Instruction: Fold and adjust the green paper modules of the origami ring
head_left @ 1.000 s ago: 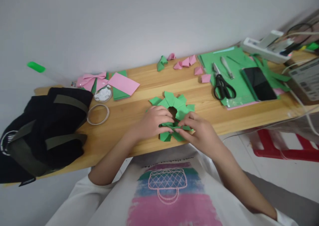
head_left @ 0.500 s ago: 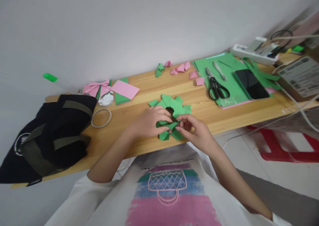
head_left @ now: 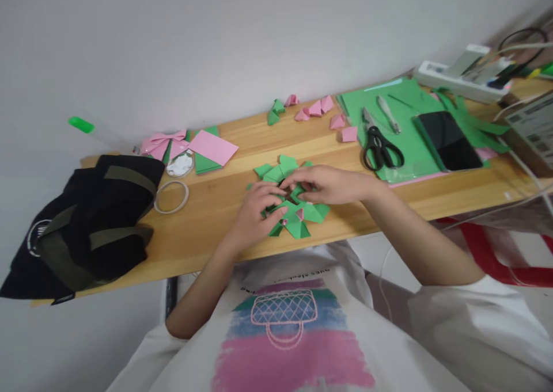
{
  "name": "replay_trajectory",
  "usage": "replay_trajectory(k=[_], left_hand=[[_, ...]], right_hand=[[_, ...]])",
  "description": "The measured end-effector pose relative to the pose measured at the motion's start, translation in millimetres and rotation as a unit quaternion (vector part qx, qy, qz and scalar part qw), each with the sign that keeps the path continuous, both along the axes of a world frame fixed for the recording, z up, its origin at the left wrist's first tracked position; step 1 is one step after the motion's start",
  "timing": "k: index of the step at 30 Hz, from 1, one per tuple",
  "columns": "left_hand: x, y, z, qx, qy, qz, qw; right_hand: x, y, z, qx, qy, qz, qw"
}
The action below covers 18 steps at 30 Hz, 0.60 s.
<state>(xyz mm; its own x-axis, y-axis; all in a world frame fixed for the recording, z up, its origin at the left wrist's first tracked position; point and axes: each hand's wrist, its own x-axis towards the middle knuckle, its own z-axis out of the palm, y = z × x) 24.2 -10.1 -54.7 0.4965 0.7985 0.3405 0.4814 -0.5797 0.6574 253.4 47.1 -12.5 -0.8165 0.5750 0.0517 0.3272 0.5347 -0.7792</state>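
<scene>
A ring-shaped wreath of folded green paper (head_left: 298,226), with small pink bits on its lower side, lies on the table in front of me. My left hand (head_left: 258,212) grips its left side, fingers bent around the edge and thumb towards the front. From the right, my right hand (head_left: 330,185) reaches over the wreath, its fingertips pinching paper near the dark centre opening. Both hands cover part of the ring. Beyond it lie folded pink paper pieces (head_left: 317,107) and a folded green piece (head_left: 275,112).
Right: black scissors (head_left: 380,150), a cutter (head_left: 389,114) and a phone (head_left: 450,141) on green sheets (head_left: 360,101), near a power strip (head_left: 462,82). Left: a black bag (head_left: 116,208), a tape roll (head_left: 171,197), a pink card (head_left: 213,148) and a pink bow (head_left: 161,144).
My right hand has moved from the wreath's lower right edge up over its right side towards the centre. The wreath has turned and shifted slightly; my left hand stays on its left side.
</scene>
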Motion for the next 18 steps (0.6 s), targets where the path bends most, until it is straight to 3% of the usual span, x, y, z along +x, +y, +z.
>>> replay_trajectory(k=[7, 14, 18], left_hand=[[-2.5, 3.0, 13.2, -0.026, 0.018, -0.016, 0.999], [-1.9, 3.1, 22.2, -0.05, 0.037, -0.025, 0.998], [-0.8, 1.9, 25.5, -0.041, 0.057, -0.036, 0.997]], right_hand=[[4.4, 14.3, -3.7, -0.064, -0.008, 0.041, 0.997], [0.4, 23.0, 0.6, -0.072, -0.023, 0.094, 0.993], [-3.1, 23.3, 2.1, -0.054, -0.035, 0.082, 0.995]])
